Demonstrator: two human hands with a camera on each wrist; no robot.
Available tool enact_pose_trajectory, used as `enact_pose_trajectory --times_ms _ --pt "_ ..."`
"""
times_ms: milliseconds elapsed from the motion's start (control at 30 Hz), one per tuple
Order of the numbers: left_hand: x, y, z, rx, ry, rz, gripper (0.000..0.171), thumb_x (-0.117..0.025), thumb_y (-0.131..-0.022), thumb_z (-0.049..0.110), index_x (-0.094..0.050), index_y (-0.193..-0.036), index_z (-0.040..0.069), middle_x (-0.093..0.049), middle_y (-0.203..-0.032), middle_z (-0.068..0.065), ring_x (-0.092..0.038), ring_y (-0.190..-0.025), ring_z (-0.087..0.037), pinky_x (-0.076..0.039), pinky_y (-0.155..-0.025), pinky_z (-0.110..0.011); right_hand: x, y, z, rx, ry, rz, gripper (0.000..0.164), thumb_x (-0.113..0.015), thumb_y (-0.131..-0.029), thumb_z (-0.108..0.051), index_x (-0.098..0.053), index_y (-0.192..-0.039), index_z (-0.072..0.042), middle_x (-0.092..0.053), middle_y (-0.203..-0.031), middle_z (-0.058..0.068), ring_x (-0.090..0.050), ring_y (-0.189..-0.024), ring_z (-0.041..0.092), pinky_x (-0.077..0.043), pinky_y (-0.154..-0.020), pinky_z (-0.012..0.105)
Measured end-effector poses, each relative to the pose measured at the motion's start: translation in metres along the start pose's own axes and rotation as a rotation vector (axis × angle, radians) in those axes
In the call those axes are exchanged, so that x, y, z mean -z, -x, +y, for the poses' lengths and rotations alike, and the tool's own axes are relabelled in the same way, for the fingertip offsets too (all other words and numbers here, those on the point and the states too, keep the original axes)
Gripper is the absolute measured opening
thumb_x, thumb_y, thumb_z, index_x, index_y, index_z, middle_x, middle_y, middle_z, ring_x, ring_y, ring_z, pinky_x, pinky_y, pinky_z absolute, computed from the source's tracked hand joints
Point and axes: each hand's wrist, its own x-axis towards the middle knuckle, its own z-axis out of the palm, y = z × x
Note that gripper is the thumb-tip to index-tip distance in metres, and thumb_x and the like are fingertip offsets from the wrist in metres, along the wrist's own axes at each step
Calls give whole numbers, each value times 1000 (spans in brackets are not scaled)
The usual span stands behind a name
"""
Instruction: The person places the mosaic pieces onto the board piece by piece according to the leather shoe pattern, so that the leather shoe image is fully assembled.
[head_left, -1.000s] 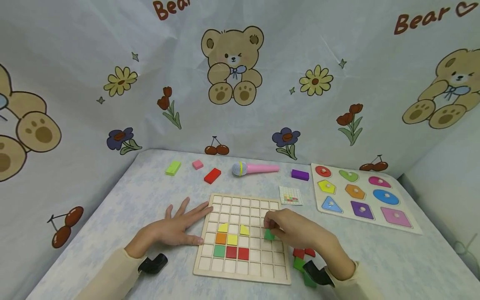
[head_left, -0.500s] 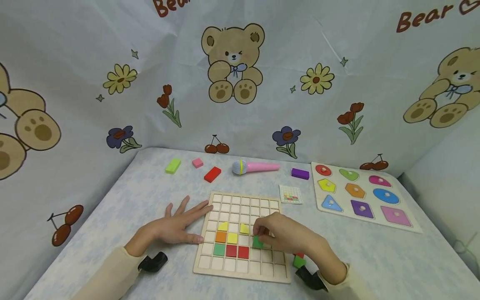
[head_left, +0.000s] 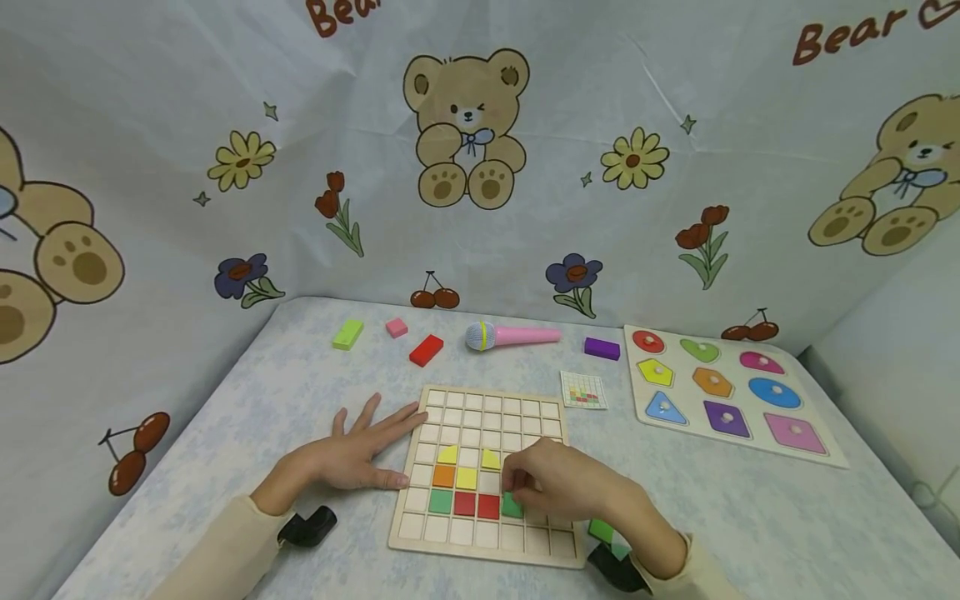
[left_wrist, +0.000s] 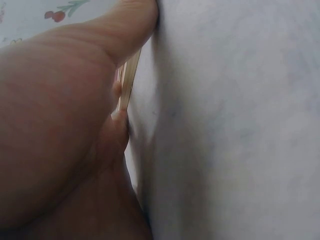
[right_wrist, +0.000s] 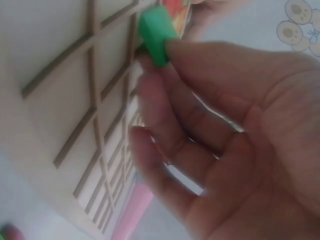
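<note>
A wooden grid board (head_left: 411, 527) lies on the table, with yellow, orange, green and red tiles in some of its cells. My right hand (head_left: 558, 479) pinches a green tile (head_left: 512, 506) between thumb and fingers, right at the cell beside the red tile (head_left: 488, 506). The right wrist view shows the same green tile (right_wrist: 157, 34) tilted at the fingertips, close over the grid. My left hand (head_left: 352, 454) lies flat with fingers spread, its fingertips and thumb at the board's left edge. In the left wrist view, the left hand (left_wrist: 55, 110) hides most of the board.
Loose green blocks (head_left: 602, 531) lie partly under my right wrist. Behind the board are a small pattern card (head_left: 583, 390), a pink toy microphone (head_left: 517, 335), a red block (head_left: 426, 351) and a purple block (head_left: 602, 348). A shape puzzle board (head_left: 738, 400) lies at the right.
My right hand has carried the green tile left and toward me, from the board's right side to the cell by the red tiles. The left hand has stayed in place.
</note>
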Motion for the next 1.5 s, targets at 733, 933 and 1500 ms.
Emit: enact_pose_trajectory --times_ms 733,933,1500 --pt "0 2 0 15 -7 -1 90 -65 -90 60 -17 -162 32 -5 -170 2 22 -150 -46 18 -105 -78 -4 2 -9 -10 64 17 13 -73 -86 -6 -73 -85 -19 -59 -73 -17 -49 -67 -1 -46 -63 17" --pt "2 2 1 9 -12 -2 91 -65 -90 59 -17 -162 31 -6 -170 1 21 -150 -46 17 -106 -77 9 18 -7 -61 28 13 11 -74 -88 -13 -68 -89 -23 -59 -77 -19 -54 -72 1 -48 -67 19" --pt "1 0 0 5 -5 -5 91 -65 -90 58 -16 -162 31 -5 -170 1 23 -150 -46 19 -105 -77 4 93 37 -245 59 32 21 -81 -82 -40 -66 -91 -29 -54 -76 -20 -50 -70 -1 -44 -63 21"
